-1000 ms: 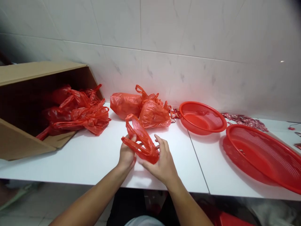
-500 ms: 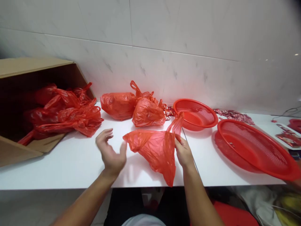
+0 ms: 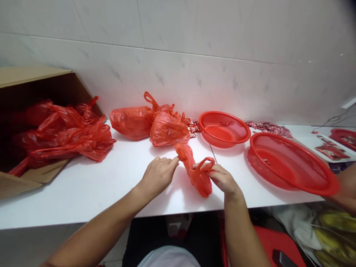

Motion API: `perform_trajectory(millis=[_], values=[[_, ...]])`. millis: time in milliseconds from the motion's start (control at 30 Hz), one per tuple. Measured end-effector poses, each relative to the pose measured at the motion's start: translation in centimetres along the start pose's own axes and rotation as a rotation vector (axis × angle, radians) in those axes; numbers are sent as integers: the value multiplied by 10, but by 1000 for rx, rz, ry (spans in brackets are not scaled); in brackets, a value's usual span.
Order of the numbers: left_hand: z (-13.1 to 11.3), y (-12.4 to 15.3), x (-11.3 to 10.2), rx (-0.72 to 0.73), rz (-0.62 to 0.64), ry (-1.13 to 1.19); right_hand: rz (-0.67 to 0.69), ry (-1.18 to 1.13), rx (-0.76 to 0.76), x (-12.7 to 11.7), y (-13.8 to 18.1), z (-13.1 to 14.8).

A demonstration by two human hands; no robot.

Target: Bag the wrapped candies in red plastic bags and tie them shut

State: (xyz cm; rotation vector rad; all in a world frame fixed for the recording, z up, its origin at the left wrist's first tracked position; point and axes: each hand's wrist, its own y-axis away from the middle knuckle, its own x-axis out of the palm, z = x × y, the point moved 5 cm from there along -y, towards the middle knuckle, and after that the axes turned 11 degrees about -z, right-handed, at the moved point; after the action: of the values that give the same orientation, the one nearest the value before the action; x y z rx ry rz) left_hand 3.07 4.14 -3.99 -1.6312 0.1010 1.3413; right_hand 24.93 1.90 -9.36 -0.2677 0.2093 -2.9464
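An empty red plastic bag [image 3: 196, 171] hangs between both my hands just above the white table [image 3: 111, 185]. My left hand [image 3: 157, 175] pinches one top corner of it with closed fingers. My right hand [image 3: 222, 178] grips the other handle loop, fingers closed. Behind the bag lie two filled, tied red bags [image 3: 151, 124] against the tiled wall.
An open cardboard box [image 3: 25, 111] on its side at the left spills several red bags [image 3: 66, 133]. Two red mesh baskets stand to the right, a small one [image 3: 224, 129] and a large one [image 3: 292, 163]. Red wrapped sweets [image 3: 268, 128] lie behind them. Another person's arm [image 3: 346, 187] shows at the right edge.
My left hand, open and off the bag half a second ago, has taken hold of its corner. The spread bag has gathered into a narrow bunch. The view has shifted right.
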Motion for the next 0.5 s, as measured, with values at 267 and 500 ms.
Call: perform_trajectory(millis=[267, 500], values=[[-32, -8, -7, 129, -92, 321, 57, 50, 18, -7, 4, 4], [-2, 2, 23, -186, 583, -54, 18, 375, -38, -14, 2, 21]])
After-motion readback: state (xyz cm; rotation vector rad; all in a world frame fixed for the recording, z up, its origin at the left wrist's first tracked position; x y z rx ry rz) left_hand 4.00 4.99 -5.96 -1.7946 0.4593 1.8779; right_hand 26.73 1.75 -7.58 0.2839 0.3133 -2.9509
